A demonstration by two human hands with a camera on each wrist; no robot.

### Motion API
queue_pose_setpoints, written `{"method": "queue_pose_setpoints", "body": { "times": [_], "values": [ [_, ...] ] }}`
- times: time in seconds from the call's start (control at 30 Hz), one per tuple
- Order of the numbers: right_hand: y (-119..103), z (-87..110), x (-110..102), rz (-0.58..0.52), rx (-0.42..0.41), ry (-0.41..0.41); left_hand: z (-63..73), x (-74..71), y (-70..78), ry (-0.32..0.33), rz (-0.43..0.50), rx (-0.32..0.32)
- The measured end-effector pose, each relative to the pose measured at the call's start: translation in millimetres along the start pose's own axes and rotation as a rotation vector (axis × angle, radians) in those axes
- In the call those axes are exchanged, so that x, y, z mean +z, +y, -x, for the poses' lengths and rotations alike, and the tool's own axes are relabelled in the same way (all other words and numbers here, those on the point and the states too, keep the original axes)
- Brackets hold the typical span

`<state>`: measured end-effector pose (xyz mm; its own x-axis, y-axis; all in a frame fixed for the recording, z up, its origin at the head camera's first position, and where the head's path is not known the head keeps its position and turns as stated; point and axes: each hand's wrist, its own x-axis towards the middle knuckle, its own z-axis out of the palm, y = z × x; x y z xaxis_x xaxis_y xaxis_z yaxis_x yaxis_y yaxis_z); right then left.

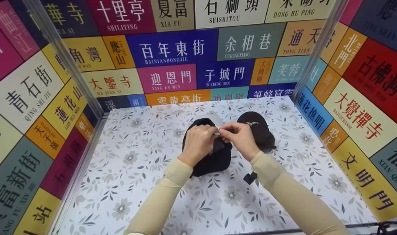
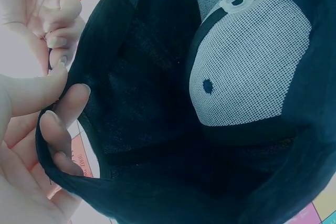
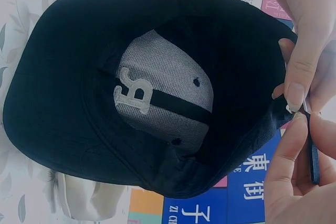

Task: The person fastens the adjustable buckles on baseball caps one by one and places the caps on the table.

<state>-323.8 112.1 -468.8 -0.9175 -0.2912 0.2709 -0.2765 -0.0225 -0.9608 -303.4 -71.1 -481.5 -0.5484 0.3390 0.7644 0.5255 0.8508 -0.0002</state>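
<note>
A black cap (image 1: 214, 164) is held upturned above the table, its brim toward me. In the right wrist view the cap's inside shows pale mesh panels (image 3: 173, 72) and a light embroidered letter. My left hand (image 1: 200, 142) grips the cap's back edge, its fingers (image 2: 55, 135) hooked through the opening there. Close beside it, my right hand (image 1: 239, 137) pinches the narrow black strap (image 3: 314, 156) at that edge, and the strap's end hangs below the fingertips. A small silvery piece (image 1: 217, 133) shows between the two hands; its shape is mostly hidden.
A dark brown cap (image 1: 254, 125) with light lettering lies right of the black cap. Behind the black cap a whitish rounded thing (image 1: 214, 119) is partly covered. The floral-patterned tabletop (image 1: 133, 182) is bounded by sign-printed panels (image 1: 172, 49) at the back and both sides.
</note>
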Motion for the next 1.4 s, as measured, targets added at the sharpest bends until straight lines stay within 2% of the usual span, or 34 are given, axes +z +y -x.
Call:
{"method": "queue_pose_setpoints", "body": {
  "times": [0.27, 0.73, 1.0, 1.4],
  "values": [
    [0.3, 1.2, -2.3, -0.027, 0.008, 0.0, -0.1, -0.8, 0.0, -0.014, -0.002, -0.001],
    [-1.4, 0.2, -3.7, -0.007, 0.015, 0.001, 1.6, -0.8, -1.0, -0.015, 0.016, -0.012],
    [25.0, -6.8, -9.6, -0.02, 0.02, 0.011, 1.7, -0.4, -0.5, -0.003, 0.027, -0.008],
    [24.9, -7.4, -7.7, 0.023, 0.012, -0.006, 1.8, -1.3, 1.9, -0.005, -0.003, -0.007]
  ]
}}
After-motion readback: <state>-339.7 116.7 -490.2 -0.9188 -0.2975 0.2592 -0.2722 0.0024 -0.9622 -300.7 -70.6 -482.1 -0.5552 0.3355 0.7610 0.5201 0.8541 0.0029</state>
